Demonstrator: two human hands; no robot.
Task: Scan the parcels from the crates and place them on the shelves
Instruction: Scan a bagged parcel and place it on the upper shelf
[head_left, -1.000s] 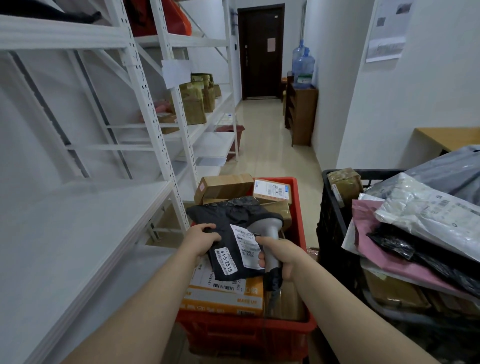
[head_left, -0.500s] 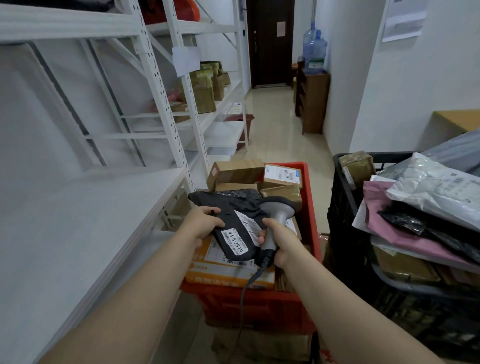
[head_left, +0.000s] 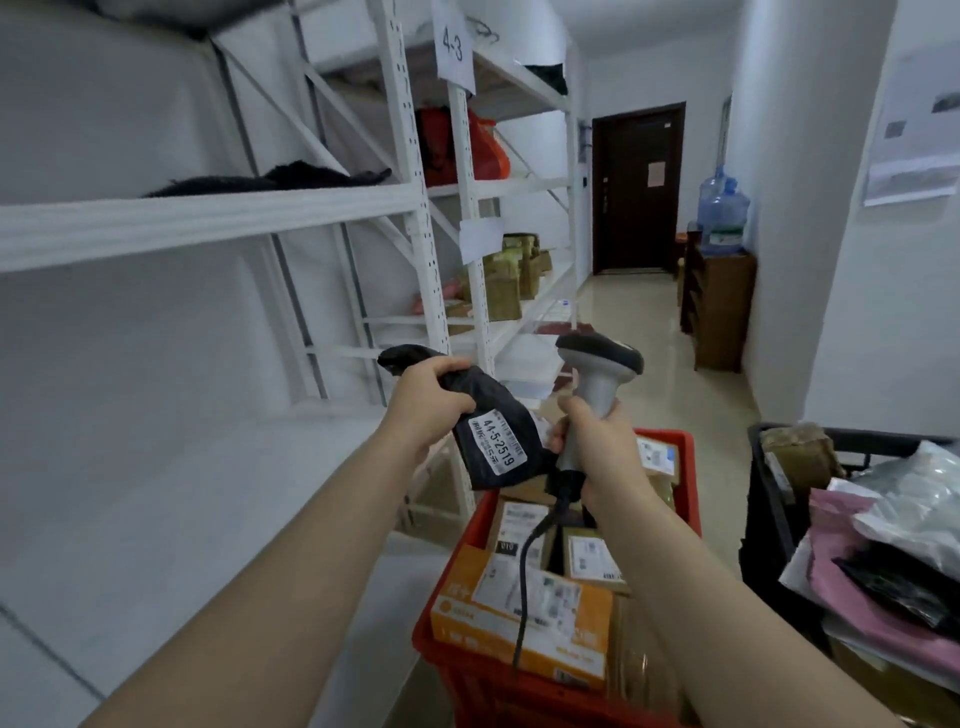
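- The near shelf board (head_left: 182, 493) on the left is seen bare; entry from above is limited by the shelf beam (head_left: 208, 223)
- Its right end is bounded by the perforated upright (head_left: 422, 249)
- The red crate (head_left: 693, 483) and black crate (head_left: 758, 493) are packed full; a narrow gap is left between them
- The aisle floor (head_left: 649, 332) beyond is narrowed by a wooden cabinet (head_left: 722, 306)

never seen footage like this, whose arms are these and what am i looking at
There is no machine here: a camera worn on a person's head looks forward and down, so the two bare arms are the wearer's own. The left hand grips a black parcel labelled 44-5-2519. The right hand holds a corded scanner beside it. Below is a red crate of boxed parcels; a black crate of bags stands to the right. White shelves line the left wall.
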